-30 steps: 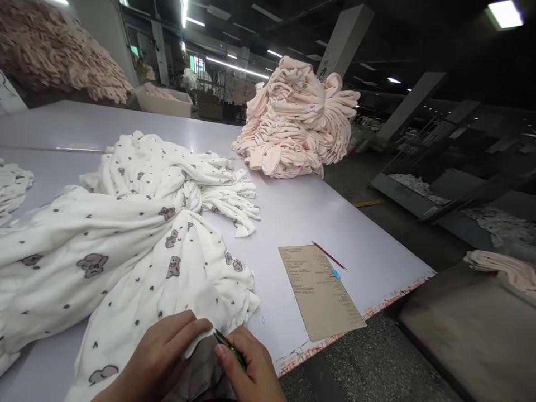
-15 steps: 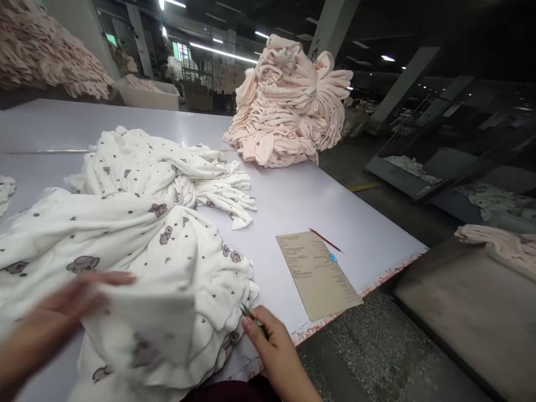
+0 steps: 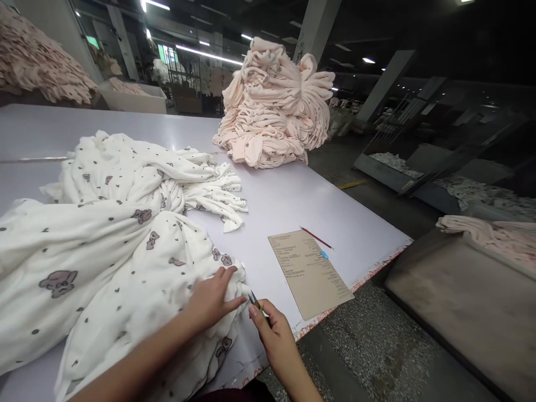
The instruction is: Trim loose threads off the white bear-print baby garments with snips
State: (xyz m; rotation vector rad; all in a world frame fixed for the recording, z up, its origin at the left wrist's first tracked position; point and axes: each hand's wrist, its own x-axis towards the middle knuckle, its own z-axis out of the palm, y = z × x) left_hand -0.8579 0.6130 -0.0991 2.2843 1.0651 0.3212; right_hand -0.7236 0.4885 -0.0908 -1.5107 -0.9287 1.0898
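Note:
White fleece cloth (image 3: 109,262) with grey-brown bear prints and small dark spots lies heaped across the left of the table. On its right edge rests my left hand (image 3: 211,298), palm down, its thumb and fingers apart. My right hand (image 3: 278,335) is closed around small thread snips (image 3: 256,304) with dark pointed blades and a bit of green. The tips of the snips point up and left, close to the cloth's edge and just right of my left thumb. The fingers wrapped around the snips partly hide them.
A brown printed card (image 3: 307,273) with a blue tab lies right of the cloth, beside a thin red pen (image 3: 318,238). Bundled pink cloth (image 3: 272,111) is piled at the far table edge. A large bin (image 3: 469,296) with pink cloth on its rim stands at right.
My left hand has moved right from the cloth's left part to its right edge, letting go of a lifted fold. My right hand with the snips has shifted slightly right.

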